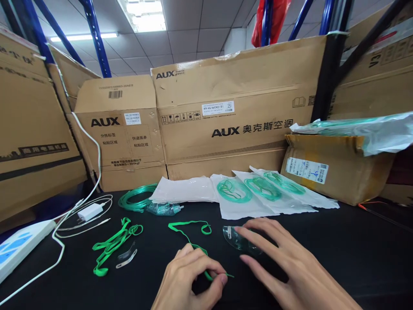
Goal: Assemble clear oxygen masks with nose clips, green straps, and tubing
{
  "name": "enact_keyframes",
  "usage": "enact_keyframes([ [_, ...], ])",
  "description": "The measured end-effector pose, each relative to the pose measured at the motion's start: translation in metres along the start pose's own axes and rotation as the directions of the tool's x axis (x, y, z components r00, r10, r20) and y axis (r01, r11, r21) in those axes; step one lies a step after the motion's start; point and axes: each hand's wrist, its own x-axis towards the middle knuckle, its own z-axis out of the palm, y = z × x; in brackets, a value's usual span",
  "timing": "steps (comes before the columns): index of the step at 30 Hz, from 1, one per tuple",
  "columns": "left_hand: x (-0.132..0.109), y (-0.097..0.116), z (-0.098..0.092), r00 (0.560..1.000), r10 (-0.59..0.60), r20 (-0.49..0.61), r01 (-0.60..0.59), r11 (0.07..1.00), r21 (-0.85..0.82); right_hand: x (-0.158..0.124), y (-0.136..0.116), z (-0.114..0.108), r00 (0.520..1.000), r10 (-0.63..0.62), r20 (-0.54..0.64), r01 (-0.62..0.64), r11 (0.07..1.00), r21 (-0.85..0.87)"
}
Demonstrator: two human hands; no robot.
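Strap (180,223), flat, narrow and bright green, is pinched near one end between the closed thumb and forefinger of the left hand (196,275); a thin tip is left poking out, and the other end is curled in a loop on the black table (142,290). Beside it, a clear, glossy mask (230,241) with a pale strip is partly covered by the right hand (277,254), its fingers spread; whether the mask is touched cannot be told.

Ceiling light (146,19) glaring white; wide-angle stretch toward edges
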Motion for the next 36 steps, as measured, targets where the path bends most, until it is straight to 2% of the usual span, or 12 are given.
enact_keyframes([
  [3, 0.000, -0.001, 0.000, 0.999, -0.037, 0.004, 0.037, 0.999, -0.033, -0.004, 0.009, 0.005, 0.992, 0.126, 0.013, -0.126, 0.992, -0.006],
  [6, 0.000, -0.001, -0.001, 0.997, -0.080, 0.000, 0.079, 0.995, -0.066, 0.000, 0.007, 0.009, 0.962, 0.263, 0.067, -0.271, 0.944, 0.190],
  [8, 0.000, -0.001, -0.002, 0.994, -0.108, -0.001, 0.108, 0.992, -0.058, 0.005, 0.001, 0.012, 0.927, 0.352, 0.133, -0.375, 0.840, 0.391],
  [11, -0.001, -0.001, -0.003, 0.988, -0.152, 0.004, 0.152, 0.988, -0.037, 0.010, -0.007, 0.016, 0.864, 0.445, 0.236, -0.482, 0.594, 0.644],
  [14, -0.002, -0.002, -0.005, 0.983, -0.184, 0.015, 0.185, 0.981, -0.051, 0.011, -0.009, 0.019, 0.841, 0.433, 0.323, -0.510, 0.438, 0.740],
  [20, -0.003, -0.002, -0.004, 0.975, -0.220, -0.019, 0.218, 0.972, -0.089, 0.013, -0.008, 0.015, 0.797, 0.380, 0.470, -0.588, 0.305, 0.749],
  [23, -0.004, -0.002, -0.002, 0.973, -0.227, -0.033, 0.222, 0.968, -0.120, 0.012, -0.010, 0.014, 0.789, 0.366, 0.494, -0.600, 0.287, 0.746],
  [28, -0.004, -0.001, -0.002, 0.977, -0.206, -0.055, 0.193, 0.964, -0.184, 0.009, -0.009, 0.018, 0.794, 0.354, 0.494, -0.599, 0.320, 0.734],
  [36, -0.006, -0.007, -0.001, 0.988, -0.154, -0.022, 0.143, 0.954, -0.264, 0.007, -0.010, 0.022, 0.844, 0.341, 0.415, -0.534, 0.445, 0.719],
])
